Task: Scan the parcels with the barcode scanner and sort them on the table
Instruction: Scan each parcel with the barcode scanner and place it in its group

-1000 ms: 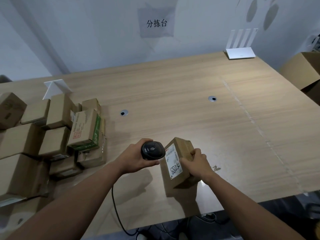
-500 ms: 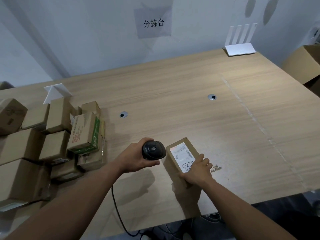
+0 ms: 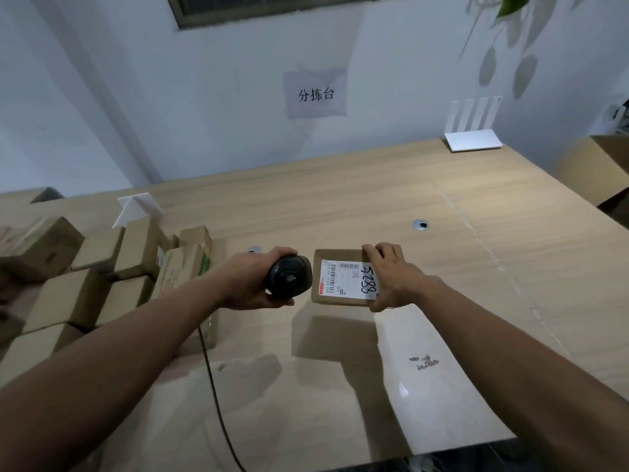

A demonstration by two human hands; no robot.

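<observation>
A pale wall with a paper sign (image 3: 316,94) rises behind the broad wooden table (image 3: 340,199) I am working at. My left hand (image 3: 250,279) is wrapped around the handle of the black barcode scanner (image 3: 290,276), its cable (image 3: 218,396) trailing down toward the near edge of the table. My right hand (image 3: 391,279) grips the right end of a small cardboard parcel (image 3: 340,277), fingers curled over its far edge and thumb at the near one, and holds it above the tabletop; a shadow lies on the wood beneath it. I hold the parcel with its white shipping label (image 3: 349,279) turned up toward me so the barcode at the label's left end is exposed, right beside the scanner's head. I judge this to be the scanning step, with the two hands brought near each other but each clamped on its own thing, parcel and scanner just apart. Out to my left sits the heap of cardboard boxes (image 3: 85,277), with a white folded card (image 3: 136,211) behind it. A white router (image 3: 473,131) stands at the far edge, and a large open carton (image 3: 599,168) sits off the right corner.
</observation>
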